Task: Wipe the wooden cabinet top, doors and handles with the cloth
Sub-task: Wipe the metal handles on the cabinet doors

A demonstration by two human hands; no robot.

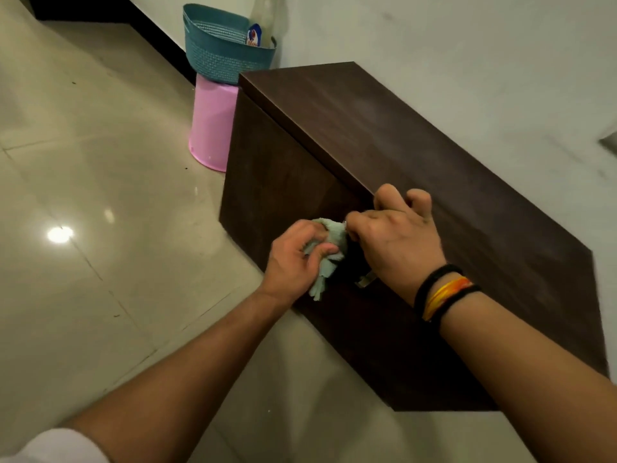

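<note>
A dark brown wooden cabinet (417, 155) stands against the white wall, its top and front doors in view. My left hand (293, 262) grips a bunched pale green cloth (329, 248) against the cabinet's front, beside a metal door handle (365, 280) that is mostly hidden. My right hand (397, 238) has its fingers curled over the door's upper edge just below the top, and its thumb side touches the cloth. Black and orange bands circle my right wrist.
A pink bucket (212, 128) stands upside down on the floor at the cabinet's far left end, with a teal plastic basket (223, 51) on it holding a bottle (255, 33). Glossy beige floor tiles (100, 195) spread to the left.
</note>
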